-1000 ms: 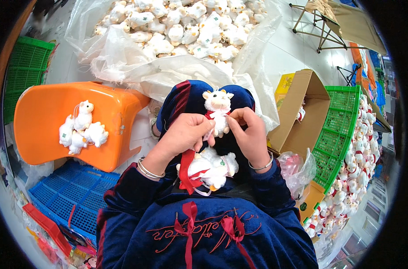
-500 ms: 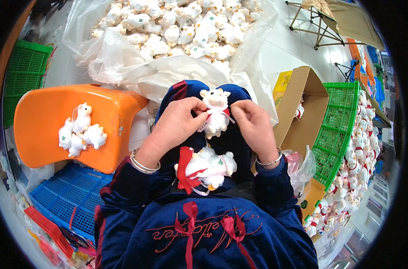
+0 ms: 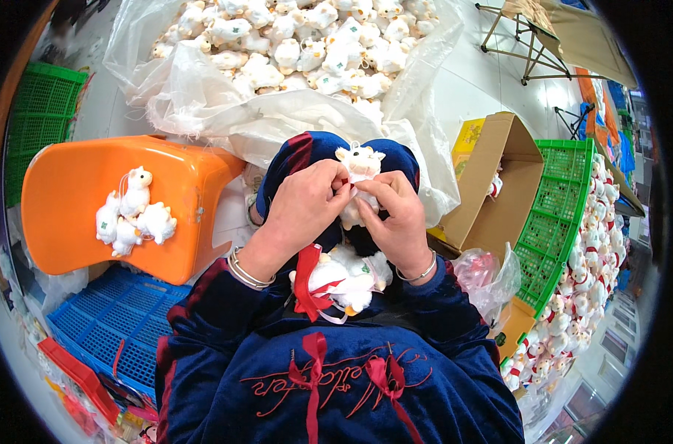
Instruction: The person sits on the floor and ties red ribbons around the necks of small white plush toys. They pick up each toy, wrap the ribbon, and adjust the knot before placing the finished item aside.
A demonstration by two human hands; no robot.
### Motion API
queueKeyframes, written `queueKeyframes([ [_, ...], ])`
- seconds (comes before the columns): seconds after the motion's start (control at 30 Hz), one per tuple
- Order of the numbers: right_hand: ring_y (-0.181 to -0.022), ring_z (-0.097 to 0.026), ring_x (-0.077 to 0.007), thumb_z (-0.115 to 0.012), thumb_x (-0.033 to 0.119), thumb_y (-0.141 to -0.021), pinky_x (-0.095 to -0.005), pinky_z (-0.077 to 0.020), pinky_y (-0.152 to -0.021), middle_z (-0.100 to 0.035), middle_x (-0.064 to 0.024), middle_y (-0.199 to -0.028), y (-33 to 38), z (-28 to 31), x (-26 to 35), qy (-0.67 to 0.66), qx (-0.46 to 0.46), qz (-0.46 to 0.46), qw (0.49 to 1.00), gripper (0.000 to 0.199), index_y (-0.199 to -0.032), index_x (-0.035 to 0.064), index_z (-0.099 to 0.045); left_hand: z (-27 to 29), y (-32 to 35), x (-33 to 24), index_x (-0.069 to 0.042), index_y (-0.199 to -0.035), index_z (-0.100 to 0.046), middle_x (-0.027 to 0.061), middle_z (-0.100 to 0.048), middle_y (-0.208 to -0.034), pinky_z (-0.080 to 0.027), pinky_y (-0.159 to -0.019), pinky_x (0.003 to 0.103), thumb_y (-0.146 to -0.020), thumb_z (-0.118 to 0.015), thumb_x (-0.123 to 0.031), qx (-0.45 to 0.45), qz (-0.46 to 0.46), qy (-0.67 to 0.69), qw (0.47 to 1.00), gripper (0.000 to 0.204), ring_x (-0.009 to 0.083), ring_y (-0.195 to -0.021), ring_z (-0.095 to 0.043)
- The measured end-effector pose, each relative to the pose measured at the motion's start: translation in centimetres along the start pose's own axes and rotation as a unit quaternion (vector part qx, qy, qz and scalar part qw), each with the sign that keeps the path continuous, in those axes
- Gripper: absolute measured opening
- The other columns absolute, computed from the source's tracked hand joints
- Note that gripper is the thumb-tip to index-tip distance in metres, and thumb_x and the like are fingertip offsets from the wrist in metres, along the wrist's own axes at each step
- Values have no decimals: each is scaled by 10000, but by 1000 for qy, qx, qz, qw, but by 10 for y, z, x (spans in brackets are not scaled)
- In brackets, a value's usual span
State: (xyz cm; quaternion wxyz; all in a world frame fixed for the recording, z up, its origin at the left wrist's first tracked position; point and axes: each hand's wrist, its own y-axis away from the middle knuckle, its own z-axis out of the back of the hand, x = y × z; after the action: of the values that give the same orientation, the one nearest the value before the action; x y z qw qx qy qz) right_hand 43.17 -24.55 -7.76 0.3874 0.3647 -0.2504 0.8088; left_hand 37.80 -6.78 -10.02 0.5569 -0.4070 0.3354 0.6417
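A small white plush animal (image 3: pixel 360 160) stands upright between my knees, its head facing up at me. My left hand (image 3: pixel 307 211) pinches at the front of its neck, where a bit of red ribbon shows at the fingertips. From the other side, my right hand (image 3: pixel 397 222) closes finger and thumb at the same spot, the fingertips of both hands meeting. My fingers hide most of the toy's chest and the ribbon. More white plush toys (image 3: pixel 355 275) lie in my lap, with red ribbon strips (image 3: pixel 307 281) beside and partly over them.
Several white plush toys (image 3: pixel 135 211) sit on an orange stool (image 3: pixel 62 192) at left, above a blue crate (image 3: pixel 114 318). Ahead, a clear plastic sheet (image 3: pixel 203 103) holds a toy heap (image 3: pixel 299 52). At right stand a cardboard box (image 3: pixel 492 177), green crate (image 3: pixel 551 222) and red-scarfed toys (image 3: pixel 581 281).
My right hand has moved left and inward, from beside the toy to its neck, meeting my left hand. The red ribbon there is now mostly covered. The lap toys stay put.
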Motion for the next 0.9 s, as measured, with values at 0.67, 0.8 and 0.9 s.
queueKeyframes([
  [0.67,-726,-478,-211,-794,42,-780,-366,-338,-707,-501,-16,-711,10,-4,-16,87,5,81,993,211,-984,94,-777,-10,2,9,-18,-928,-603,143,-691,-810,-559,-621,337,-892,-706,-33,-41,-16,-20,999,110,264,-695,-716],
  [0.8,-725,-517,-224,-813,130,-781,-376,-348,-707,-514,-23,-752,11,-4,-16,100,5,71,992,160,-935,142,-769,-14,4,12,-29,-941,-573,136,-658,-712,-527,-567,373,-889,-689,-41,-65,-24,23,997,128,287,-624,-691],
  [0.9,-743,-540,-219,-804,120,-792,-367,-367,-724,-553,-30,-790,14,2,-10,70,18,60,996,152,-936,127,-757,-11,3,8,-6,-958,-593,145,-669,-712,-524,-580,365,-910,-676,-61,-50,32,97,994,110,273,-611,-685],
])
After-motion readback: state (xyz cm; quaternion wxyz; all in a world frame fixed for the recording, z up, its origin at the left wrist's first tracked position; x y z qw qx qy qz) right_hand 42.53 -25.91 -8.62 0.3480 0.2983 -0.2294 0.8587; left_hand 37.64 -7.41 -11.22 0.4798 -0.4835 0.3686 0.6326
